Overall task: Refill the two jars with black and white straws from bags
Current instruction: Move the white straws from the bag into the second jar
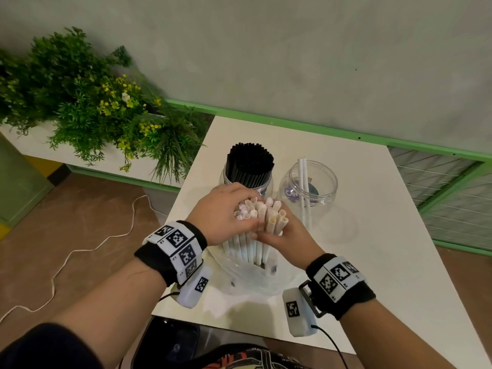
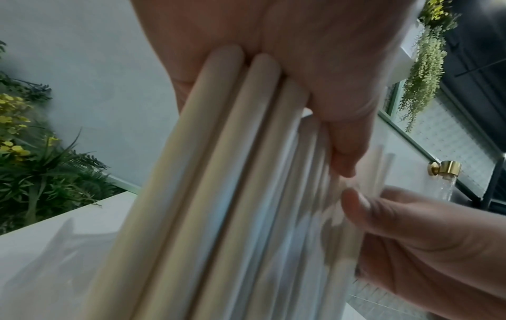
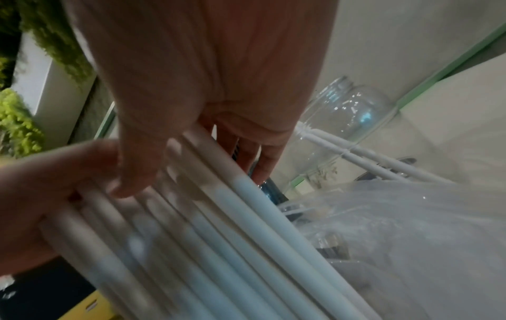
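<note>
At the near middle of the white bench (image 1: 372, 235), both hands close round one upright bundle of white straws (image 1: 259, 217) that stands in a crumpled clear bag (image 1: 250, 278). The left hand (image 1: 226, 214) wraps its upper part from the left, fingers curled over the open ends; the right hand (image 1: 286, 235) clamps it from the right, thumb pressed across the shafts. Each grip is thus clamped on the bundle.

The straws look light, smooth and thin-walled, so they would likely slide past one another and crush if squeezed hard; a firm hold round the middle, with a palm squaring the ends, seems safest. The bag is soft and slippery and gives no support.

Counted: two clear jars. The left jar (image 1: 267, 186) is packed with black straws (image 1: 250, 162), too many to number. The right jar (image 1: 308, 182) holds two white straws (image 1: 303, 182) leaning inside. The bundle's count cannot be told; a dozen or more ends show. One bag is visible.
</note>
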